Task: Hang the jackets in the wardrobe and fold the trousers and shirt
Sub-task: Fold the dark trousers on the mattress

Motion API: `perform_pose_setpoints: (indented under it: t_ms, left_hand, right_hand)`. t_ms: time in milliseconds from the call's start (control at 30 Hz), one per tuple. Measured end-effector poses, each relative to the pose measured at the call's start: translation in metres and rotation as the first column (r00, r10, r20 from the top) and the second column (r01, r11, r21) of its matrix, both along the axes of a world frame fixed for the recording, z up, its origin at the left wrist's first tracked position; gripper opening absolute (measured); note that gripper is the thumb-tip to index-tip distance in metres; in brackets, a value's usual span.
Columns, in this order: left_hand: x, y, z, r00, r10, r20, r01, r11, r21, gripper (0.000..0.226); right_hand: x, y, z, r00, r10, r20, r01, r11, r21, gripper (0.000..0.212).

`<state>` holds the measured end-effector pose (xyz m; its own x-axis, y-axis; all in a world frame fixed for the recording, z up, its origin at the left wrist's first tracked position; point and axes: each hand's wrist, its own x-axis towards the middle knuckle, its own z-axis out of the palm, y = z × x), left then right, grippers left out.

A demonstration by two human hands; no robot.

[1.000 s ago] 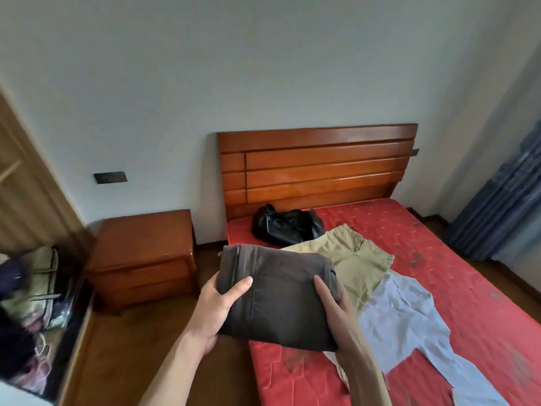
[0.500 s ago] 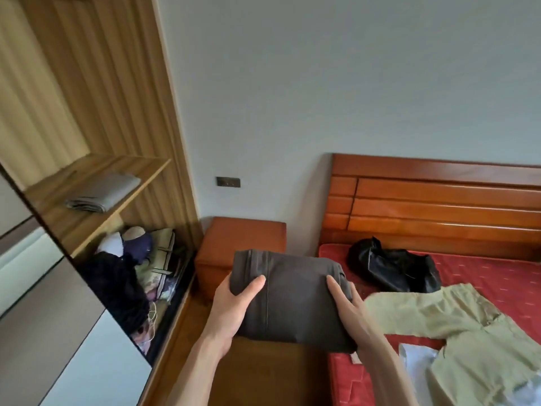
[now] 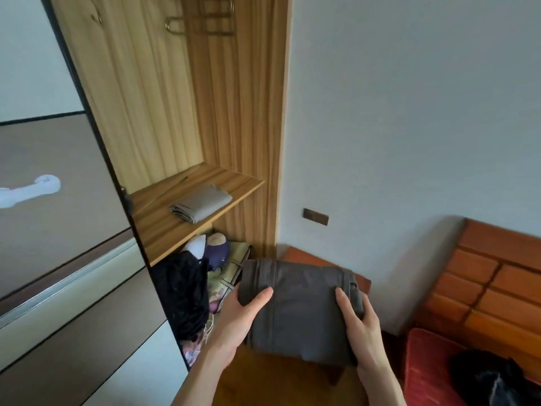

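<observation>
Folded dark grey trousers [image 3: 298,309] held in the air in front of the open wardrobe [image 3: 240,112] — left hand [image 3: 234,320] and right hand [image 3: 363,329] each grip one side, thumbs on top. On the wardrobe shelf [image 3: 164,227] lies a folded grey garment [image 3: 200,203]; mixed items piled below it.

We count two hands, the left hand [image 3: 234,320] and the right hand [image 3: 363,332], one folded dark grey pair of trousers [image 3: 298,309], one folded grey cloth [image 3: 202,203] on one wardrobe shelf [image 3: 164,230], one bedside cabinet [image 3: 295,253] and one black bag [image 3: 491,376]
</observation>
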<state>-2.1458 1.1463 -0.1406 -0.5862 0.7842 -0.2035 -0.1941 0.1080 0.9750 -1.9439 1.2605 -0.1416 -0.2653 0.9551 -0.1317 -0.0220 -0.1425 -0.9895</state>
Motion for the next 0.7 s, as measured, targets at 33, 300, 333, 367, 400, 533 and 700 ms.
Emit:
perform_pose_setpoints:
  t_ms: [33,300,333,367,400,533,700]
  left_hand:
    - [-0.006,0.011,0.001,0.999,0.032,-0.009,-0.032,0.999,-0.007,0.059]
    - [-0.042,0.078,0.006,0.959,0.277,-0.059,-0.277,0.961,-0.005,0.025]
    - [-0.046,0.08,0.005,0.955,0.293,-0.054,-0.294,0.956,-0.011,0.027]
    - [-0.05,0.083,0.005,0.949,0.311,-0.046,-0.313,0.95,-0.02,0.029]
    - [-0.054,0.087,0.004,0.944,0.327,-0.047,-0.328,0.944,-0.029,0.03]
    - [-0.073,0.105,0.004,0.919,0.389,-0.061,-0.392,0.92,-0.032,0.031]
    - [-0.096,0.126,-0.003,0.862,0.502,-0.073,-0.503,0.864,0.007,0.044]
  right_hand:
    - [-0.009,0.016,0.002,1.0,0.023,-0.002,-0.023,1.0,-0.013,0.028]
    - [-0.081,0.115,-0.005,0.989,0.145,0.036,-0.143,0.989,-0.047,0.039]
    - [-0.088,0.12,-0.006,0.987,0.158,0.038,-0.156,0.987,-0.047,0.038]
    - [-0.095,0.125,-0.007,0.984,0.172,0.036,-0.17,0.985,-0.042,0.037]
    - [-0.102,0.131,-0.006,0.982,0.185,0.032,-0.183,0.982,-0.035,0.036]
    - [-0.132,0.156,-0.007,0.972,0.233,0.022,-0.232,0.972,-0.049,0.03]
    - [-0.173,0.191,-0.007,0.926,0.372,0.061,-0.367,0.927,-0.071,0.036]
